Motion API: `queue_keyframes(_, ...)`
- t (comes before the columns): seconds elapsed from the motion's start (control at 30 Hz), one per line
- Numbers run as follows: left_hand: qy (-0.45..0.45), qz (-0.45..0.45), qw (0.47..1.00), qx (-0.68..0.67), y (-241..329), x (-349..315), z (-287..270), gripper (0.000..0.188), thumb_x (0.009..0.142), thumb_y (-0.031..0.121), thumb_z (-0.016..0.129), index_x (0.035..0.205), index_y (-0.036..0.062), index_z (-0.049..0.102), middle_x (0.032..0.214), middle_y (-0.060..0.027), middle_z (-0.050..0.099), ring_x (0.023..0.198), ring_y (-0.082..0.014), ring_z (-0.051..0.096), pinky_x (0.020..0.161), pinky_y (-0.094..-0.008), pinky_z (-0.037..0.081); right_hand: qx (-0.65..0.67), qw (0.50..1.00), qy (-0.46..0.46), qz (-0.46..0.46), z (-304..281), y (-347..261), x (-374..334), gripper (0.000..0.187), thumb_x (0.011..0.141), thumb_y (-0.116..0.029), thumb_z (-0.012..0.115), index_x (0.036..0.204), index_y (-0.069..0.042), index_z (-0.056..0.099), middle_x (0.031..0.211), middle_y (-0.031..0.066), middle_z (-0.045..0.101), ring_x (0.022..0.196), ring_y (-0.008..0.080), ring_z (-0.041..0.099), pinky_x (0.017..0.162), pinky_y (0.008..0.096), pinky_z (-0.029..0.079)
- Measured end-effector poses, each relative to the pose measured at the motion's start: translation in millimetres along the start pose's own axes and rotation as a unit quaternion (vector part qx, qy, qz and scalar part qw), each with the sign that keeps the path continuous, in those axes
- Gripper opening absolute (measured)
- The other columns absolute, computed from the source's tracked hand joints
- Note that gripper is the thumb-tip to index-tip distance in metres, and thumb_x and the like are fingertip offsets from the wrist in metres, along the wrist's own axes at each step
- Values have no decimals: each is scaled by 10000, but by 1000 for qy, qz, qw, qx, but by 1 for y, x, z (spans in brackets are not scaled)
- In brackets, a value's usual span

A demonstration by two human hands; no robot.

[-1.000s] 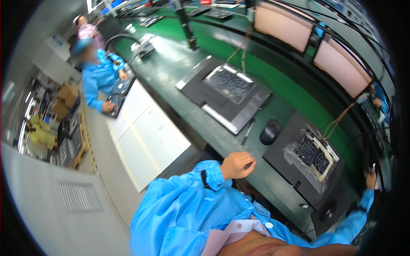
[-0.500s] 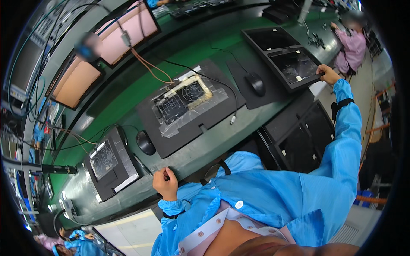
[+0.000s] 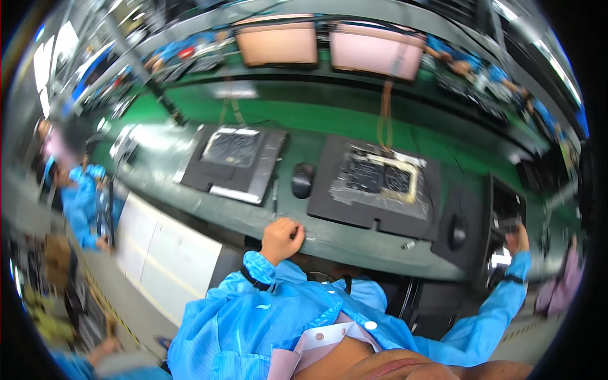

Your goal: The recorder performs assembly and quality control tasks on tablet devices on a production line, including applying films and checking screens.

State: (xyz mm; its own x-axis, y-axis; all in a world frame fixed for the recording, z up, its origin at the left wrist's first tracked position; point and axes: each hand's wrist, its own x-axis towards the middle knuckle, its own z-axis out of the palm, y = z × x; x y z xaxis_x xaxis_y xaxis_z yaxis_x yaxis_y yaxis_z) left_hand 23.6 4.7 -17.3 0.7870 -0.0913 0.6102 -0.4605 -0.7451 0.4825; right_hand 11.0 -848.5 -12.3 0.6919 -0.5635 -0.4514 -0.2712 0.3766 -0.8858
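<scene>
My left hand [image 3: 280, 239] is curled into a fist at the front edge of the green bench [image 3: 253, 214], and nothing sticks out of it. Over on the far right, my right hand [image 3: 517, 240] has its fingers closed on the side of a black tray [image 3: 486, 212]. Dark, glossy screen panels [image 3: 506, 201] lie in that tray, with a bright reflection in the nearer one. Between my hands sits a black foam pad [image 3: 332, 201] bearing a taped fixture [image 3: 383, 177]. Another foam pad with a taped panel [image 3: 231, 149] lies left of it.
One black mouse [image 3: 303, 180] lies between the pads, another [image 3: 456, 233] left of the tray. A dark pen-like tool [image 3: 275, 196] and a cable plug [image 3: 409, 244] are on the bench. Two monitors [image 3: 277, 44] stand behind. A white board [image 3: 168, 247] and a co-worker in blue [image 3: 79, 196] are at left.
My view has swung leftward, so the bench and tray appear farther right and the co-worker at left shows more. My left hand stays fisted by the bench edge; my right stays at the tray.
</scene>
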Motion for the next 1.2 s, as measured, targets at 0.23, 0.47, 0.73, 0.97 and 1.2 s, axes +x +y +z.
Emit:
queue_keyframes(0.23,14,7,1000,-7,-2,-1,-5,91,740,21,720,749,59,638,632,-72,549,567,-260,564,506,-372,435,22,974,221,45,56,-26,-6,438,777,-305,768,1125,-175,537,709,21,505,575,141,549,417,189,411)
queue_keyframes(0.47,12,19,999,-23,-9,-3,-7,93,727,33,723,754,64,639,631,-69,535,561,-270,545,498,-381,421,34,985,168,34,-15,-20,88,342,861,-345,756,917,-76,553,752,93,578,553,171,579,458,248,482)
queue_keyframes(0.73,-55,-38,991,-114,-11,4,-18,77,796,86,722,855,67,678,688,-61,580,608,-234,570,544,-348,453,-39,954,143,-260,-45,-87,72,321,951,-186,562,1175,42,597,1112,165,646,945,291,659,811,417,578)
queue_keyframes(0.97,-231,-145,897,-347,22,2,-45,312,897,152,704,1195,63,678,913,-57,637,778,-153,590,744,-294,496,99,913,122,-377,107,-55,-252,394,1026,-201,461,1338,10,577,1372,152,555,1340,229,461,1139,373,346)
queue_keyframes(1.2,-396,-152,441,-791,19,13,-35,915,865,522,715,1532,48,305,1463,-125,450,1351,-250,423,1070,-410,395,-107,943,-227,-217,368,124,-365,541,978,-199,619,1420,69,458,1348,117,571,1214,171,545,1072,323,396)
